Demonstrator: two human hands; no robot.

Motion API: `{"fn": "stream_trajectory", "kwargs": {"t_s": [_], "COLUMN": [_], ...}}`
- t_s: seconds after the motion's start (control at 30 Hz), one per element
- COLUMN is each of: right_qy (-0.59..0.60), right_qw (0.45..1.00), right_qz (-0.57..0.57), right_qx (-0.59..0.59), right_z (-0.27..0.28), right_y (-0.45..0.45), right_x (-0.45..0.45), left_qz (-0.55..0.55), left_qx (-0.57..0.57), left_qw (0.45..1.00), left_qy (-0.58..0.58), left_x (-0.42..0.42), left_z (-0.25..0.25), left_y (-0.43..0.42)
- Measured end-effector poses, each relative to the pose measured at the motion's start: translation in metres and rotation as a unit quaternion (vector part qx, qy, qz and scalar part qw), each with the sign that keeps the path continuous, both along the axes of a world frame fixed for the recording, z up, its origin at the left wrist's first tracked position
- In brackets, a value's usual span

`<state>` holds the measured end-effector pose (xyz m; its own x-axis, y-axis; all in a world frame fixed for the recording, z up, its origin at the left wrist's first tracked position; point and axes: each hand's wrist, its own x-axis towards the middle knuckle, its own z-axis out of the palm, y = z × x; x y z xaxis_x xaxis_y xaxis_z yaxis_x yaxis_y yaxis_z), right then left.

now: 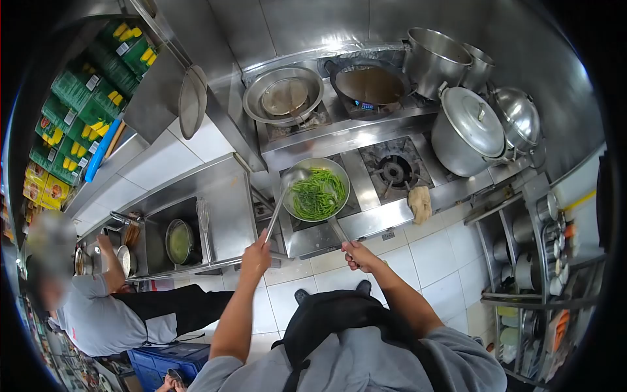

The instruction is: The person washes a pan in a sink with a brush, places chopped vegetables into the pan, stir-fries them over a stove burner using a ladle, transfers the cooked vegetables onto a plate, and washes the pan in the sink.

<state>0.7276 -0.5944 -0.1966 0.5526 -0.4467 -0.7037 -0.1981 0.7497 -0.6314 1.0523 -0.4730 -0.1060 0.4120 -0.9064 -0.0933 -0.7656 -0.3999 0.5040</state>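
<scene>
The left hand has its fingers wrapped round the long handle of a metal ladle, whose bowl end slants forward and right from that grip, over the left rim of the pan. The right hand is clenched round the handle of the pan, which sits on the stove just ahead of both grips and between them. In the pan lie long green vegetables, heaped close to the ladle's bowl.

Ahead and to the right of the right-hand grip, a tan cloth hangs over the stove's front edge, near a bare burner. Left of the left-hand grip, a whisk stands beside a pot of greenish liquid in the sink area.

Farther ahead of the grips, on the back row, are a wide metal basin and a dark wok with blue flame under it; to their right stands a lidded pot.

Well apart to the left, a co-worker reaches over the counter. Beyond the left-hand grip, shelves hold green cartons with yellow patches and white labels, and yellow cartons; their print is too small to read.
</scene>
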Motion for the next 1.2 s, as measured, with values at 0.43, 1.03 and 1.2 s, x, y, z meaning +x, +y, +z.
{"fn": "stream_trajectory", "kwargs": {"t_s": [0.43, 1.03, 1.2], "right_qy": [0.022, -0.021, -0.006], "right_qw": [0.999, 0.986, 0.981], "right_qz": [0.035, 0.032, 0.057], "right_qx": [-0.010, -0.165, -0.184], "right_z": [-0.006, 0.005, 0.009], "right_y": [-0.017, 0.028, 0.049], "right_x": [0.002, -0.003, -0.026], "left_qz": [-0.075, -0.034, -0.059], "left_qx": [0.127, 0.024, 0.035], "left_qw": [0.976, 0.999, 0.997], "left_qy": [-0.163, -0.032, 0.024], "left_x": [-0.005, -0.028, -0.026], "left_z": [0.040, 0.046, 0.052], "left_y": [0.032, 0.040, 0.093]}}
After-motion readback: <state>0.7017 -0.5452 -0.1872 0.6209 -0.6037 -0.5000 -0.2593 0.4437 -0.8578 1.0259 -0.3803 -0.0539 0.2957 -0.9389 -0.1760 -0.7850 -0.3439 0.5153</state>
